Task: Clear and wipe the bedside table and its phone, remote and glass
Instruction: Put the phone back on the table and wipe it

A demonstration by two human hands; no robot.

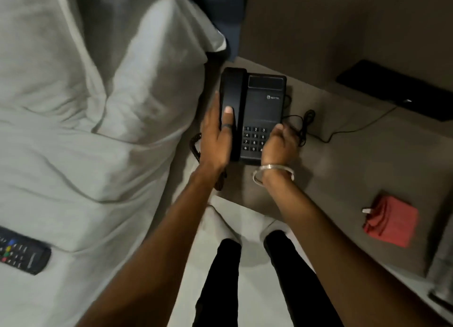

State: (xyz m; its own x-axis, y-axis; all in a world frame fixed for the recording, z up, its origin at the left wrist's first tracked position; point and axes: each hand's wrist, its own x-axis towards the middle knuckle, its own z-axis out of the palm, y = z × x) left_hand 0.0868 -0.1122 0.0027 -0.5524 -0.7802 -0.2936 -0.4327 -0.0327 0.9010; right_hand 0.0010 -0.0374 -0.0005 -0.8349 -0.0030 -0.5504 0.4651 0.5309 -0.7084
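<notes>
One phone (259,115) on bedside table (343,160); one handset (231,93) on its cradle, one coiled cord (195,146) at left edge. One thin black cable (343,131), looped beside phone. One remote (20,254) on bed (73,179). One folded red cloth (391,221) on table. One flat black device (397,88) at table's back. Two hands at phone: left hand (217,140), right hand (278,145). One metal bangle (273,173), right wrist. One dark ring (227,125), left thumb. Two pillows (98,64). Two legs in black trousers (255,282).
</notes>
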